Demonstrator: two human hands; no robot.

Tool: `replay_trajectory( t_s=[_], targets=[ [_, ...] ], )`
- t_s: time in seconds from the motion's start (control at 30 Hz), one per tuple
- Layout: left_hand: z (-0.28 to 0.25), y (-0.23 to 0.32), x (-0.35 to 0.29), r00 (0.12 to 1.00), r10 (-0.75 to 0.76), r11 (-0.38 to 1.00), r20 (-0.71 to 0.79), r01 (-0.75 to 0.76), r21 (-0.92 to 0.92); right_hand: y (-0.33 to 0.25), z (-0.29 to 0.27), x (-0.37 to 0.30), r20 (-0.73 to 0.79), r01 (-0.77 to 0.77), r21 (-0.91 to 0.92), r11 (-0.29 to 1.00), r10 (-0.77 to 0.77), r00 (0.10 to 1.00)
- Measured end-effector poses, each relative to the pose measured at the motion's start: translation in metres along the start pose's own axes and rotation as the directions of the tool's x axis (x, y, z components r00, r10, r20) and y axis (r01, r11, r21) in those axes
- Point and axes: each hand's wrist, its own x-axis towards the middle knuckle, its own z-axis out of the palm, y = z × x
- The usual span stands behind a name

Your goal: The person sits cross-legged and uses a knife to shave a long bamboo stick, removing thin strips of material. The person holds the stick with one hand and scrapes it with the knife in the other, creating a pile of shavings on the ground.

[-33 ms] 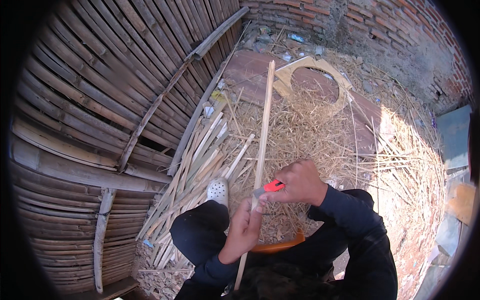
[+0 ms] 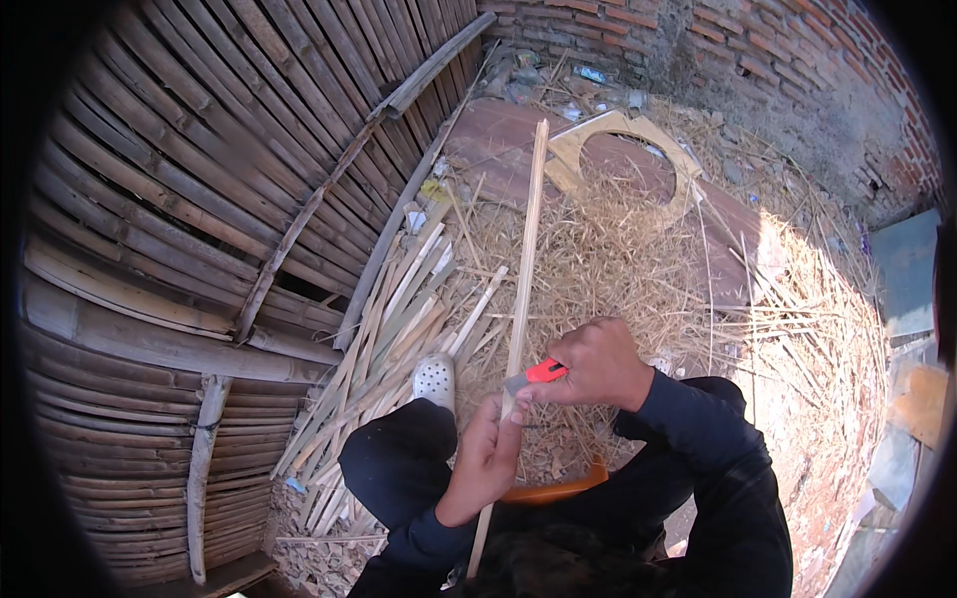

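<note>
A long pale bamboo strip (image 2: 527,239) slants from between my legs up and away from me. My left hand (image 2: 482,460) is closed around its lower part, with the thumb lying along it. My right hand (image 2: 604,364) grips a red-handled utility knife (image 2: 544,371), its grey blade lying against the strip just above my left fingers. My right fingertips come close to my left thumb there. The strip's near end sticks out below my left hand.
Split bamboo strips (image 2: 399,319) lie heaped left of my white clog (image 2: 434,381). Shavings (image 2: 618,259) cover the ground ahead, beside a board with a round hole (image 2: 688,164). A bamboo wall (image 2: 199,179) rises at left, a brick wall (image 2: 797,90) beyond. Something orange (image 2: 558,489) shows beneath me.
</note>
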Motion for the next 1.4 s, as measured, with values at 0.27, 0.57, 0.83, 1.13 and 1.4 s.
replay_trajectory(
  t_s=[0.27, 0.57, 0.83, 1.13, 1.4],
  targets=[
    [0.000, -0.011, 0.004, 0.998, 0.059, 0.992, -0.026, -0.056, 0.111, 0.008, 0.006, 0.002, -0.092, 0.002, -0.110, 0.994, -0.012, 0.996],
    [-0.004, -0.010, 0.003, 0.999, -0.036, 0.984, -0.035, 0.042, 0.172, 0.013, 0.014, 0.009, -0.105, -0.075, -0.127, 0.989, 0.062, 0.993],
    [0.000, -0.010, -0.002, 1.000, 0.027, 0.967, -0.011, -0.023, 0.254, 0.028, 0.015, 0.014, -0.081, -0.091, -0.119, 0.989, 0.082, 0.993],
    [0.009, -0.022, -0.015, 0.994, -0.002, 0.979, 0.111, -0.021, 0.203, 0.104, -0.007, 0.039, -0.150, -0.497, -0.182, 0.848, 0.476, 0.867],
    [0.008, -0.018, -0.018, 0.994, 0.019, 0.971, 0.111, -0.045, 0.234, 0.125, -0.017, 0.054, -0.197, -0.514, -0.218, 0.830, 0.478, 0.856]
  ],
)
